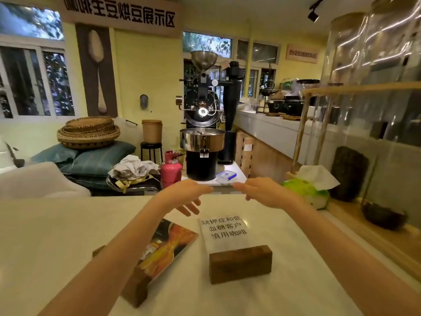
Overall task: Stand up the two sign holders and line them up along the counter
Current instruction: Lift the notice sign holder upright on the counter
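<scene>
Two sign holders lie flat on the white counter. The right sign holder has a clear panel with black Chinese text and a dark wooden base block nearest me. The left sign holder carries an orange and dark picture, lies angled to the left, and my left forearm crosses over it. My left hand and my right hand hover beyond both holders near the counter's far edge, fingers spread, holding nothing.
A green tissue pack sits on the counter at the right, beside a wooden rack with glass jars. A dark bowl rests on the wooden ledge. Behind the counter stand a coffee roaster and a pink gas cylinder.
</scene>
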`<state>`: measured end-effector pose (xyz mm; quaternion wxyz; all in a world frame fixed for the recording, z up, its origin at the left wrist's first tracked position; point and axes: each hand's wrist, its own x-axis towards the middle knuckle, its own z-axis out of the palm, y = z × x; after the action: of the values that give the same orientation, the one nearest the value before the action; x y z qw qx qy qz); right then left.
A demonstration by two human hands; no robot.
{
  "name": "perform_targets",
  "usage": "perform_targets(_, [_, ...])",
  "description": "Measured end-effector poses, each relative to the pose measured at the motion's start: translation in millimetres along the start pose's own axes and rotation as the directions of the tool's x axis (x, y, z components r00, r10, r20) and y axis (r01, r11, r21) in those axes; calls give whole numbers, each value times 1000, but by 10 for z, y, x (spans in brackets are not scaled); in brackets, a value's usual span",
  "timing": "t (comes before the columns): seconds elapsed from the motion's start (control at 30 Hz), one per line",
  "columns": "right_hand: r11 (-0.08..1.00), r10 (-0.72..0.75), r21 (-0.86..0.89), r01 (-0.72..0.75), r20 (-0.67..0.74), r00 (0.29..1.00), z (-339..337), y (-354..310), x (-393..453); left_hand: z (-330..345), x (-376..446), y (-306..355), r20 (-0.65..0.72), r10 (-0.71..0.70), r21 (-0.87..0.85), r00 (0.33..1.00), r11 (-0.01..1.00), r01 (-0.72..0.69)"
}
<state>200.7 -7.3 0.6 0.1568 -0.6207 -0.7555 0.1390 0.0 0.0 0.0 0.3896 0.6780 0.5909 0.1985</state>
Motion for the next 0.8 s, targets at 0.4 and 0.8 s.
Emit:
perform_targets(0.4, [924, 354, 36, -380, 286, 890, 579, 550, -77, 524, 72, -507, 125, -280, -41, 952, 957, 287])
perform_targets(0.8, [885, 330, 274, -377, 203, 922, 839, 612, -155, 817, 65, -727, 115, -235, -320, 965, 911, 259])
